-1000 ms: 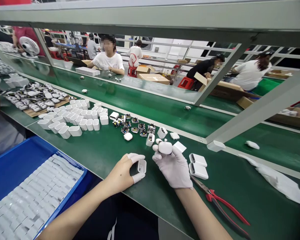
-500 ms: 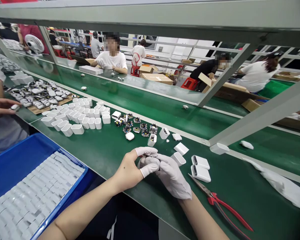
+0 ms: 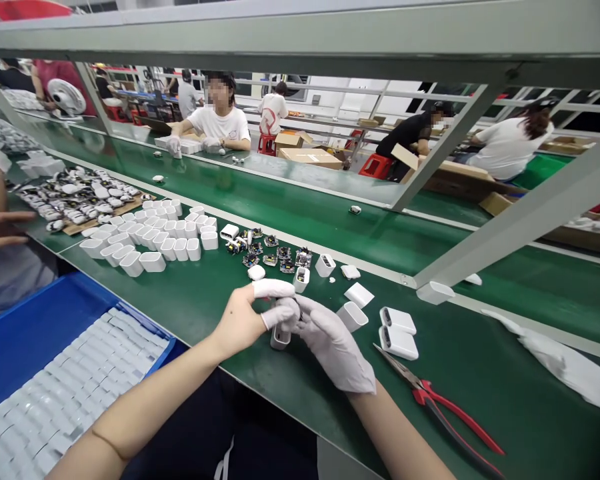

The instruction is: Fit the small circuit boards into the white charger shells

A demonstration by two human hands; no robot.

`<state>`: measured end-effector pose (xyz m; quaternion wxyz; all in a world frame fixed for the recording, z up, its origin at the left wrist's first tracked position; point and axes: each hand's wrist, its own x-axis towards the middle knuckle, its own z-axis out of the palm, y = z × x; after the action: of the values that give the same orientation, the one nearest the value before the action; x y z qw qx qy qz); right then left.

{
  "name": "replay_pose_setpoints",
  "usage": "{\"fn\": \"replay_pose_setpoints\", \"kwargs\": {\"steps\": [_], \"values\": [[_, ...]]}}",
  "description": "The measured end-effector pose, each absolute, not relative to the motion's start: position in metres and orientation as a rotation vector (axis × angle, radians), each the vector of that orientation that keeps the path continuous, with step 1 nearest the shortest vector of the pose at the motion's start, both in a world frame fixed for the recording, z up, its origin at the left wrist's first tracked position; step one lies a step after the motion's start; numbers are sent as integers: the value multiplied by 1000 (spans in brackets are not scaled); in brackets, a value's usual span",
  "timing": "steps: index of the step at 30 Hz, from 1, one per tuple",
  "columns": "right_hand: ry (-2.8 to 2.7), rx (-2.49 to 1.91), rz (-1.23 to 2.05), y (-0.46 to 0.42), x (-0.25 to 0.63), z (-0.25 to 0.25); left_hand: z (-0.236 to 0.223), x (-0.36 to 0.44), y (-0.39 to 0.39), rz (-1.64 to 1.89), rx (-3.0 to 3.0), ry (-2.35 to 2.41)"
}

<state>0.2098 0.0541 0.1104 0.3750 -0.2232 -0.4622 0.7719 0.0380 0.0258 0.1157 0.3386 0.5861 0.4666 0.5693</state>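
My left hand (image 3: 247, 317), with white coverings on thumb and forefinger, is closed in a pinch around a small white part with a dark portion (image 3: 294, 305). My right hand (image 3: 336, 350), in a white glove, closes its fingertips on that part from the other side. The fingers hide most of it. Just below them stands a white plastic housing (image 3: 280, 339), its upper end partly covered. Beyond my hands, a housing with a circuit board inside (image 3: 302, 279) and several loose circuit boards (image 3: 284, 253) lie on the green bench (image 3: 230, 303). An open white housing (image 3: 353, 316) is right of my glove.
Red-handled pliers (image 3: 423, 393) lie at right, near two white housings (image 3: 399, 341). Several empty housings (image 3: 153, 261) stand at left. A blue bin (image 3: 55, 300) of white pieces is at lower left. A co-worker's hand (image 3: 3, 230) shows at far left. A slanted post (image 3: 510, 220) rises at right.
My hands have shifted slightly left and up in view, and a white housing now shows beneath them. The co-worker's hand at far left no longer shows a white piece in its fingers.
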Motion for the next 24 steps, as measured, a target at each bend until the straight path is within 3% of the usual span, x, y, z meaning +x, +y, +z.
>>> {"fn": "replay_pose_setpoints", "kwargs": {"steps": [4, 12, 20, 24], "values": [[-957, -762, 1841, 63, 210, 104, 115, 15, 58, 1400, 1448, 1384], [-959, -982, 1715, 75, 208, 85, 104, -27, 144, 1137, 1828, 1785], [-1036, -978, 1633, 72, 204, 76, 105, 0, 155, 861, 2274, 1965], [-1060, -966, 1598, 72, 200, 76, 124, 46, 164, 733, 2605, 1773]]}}
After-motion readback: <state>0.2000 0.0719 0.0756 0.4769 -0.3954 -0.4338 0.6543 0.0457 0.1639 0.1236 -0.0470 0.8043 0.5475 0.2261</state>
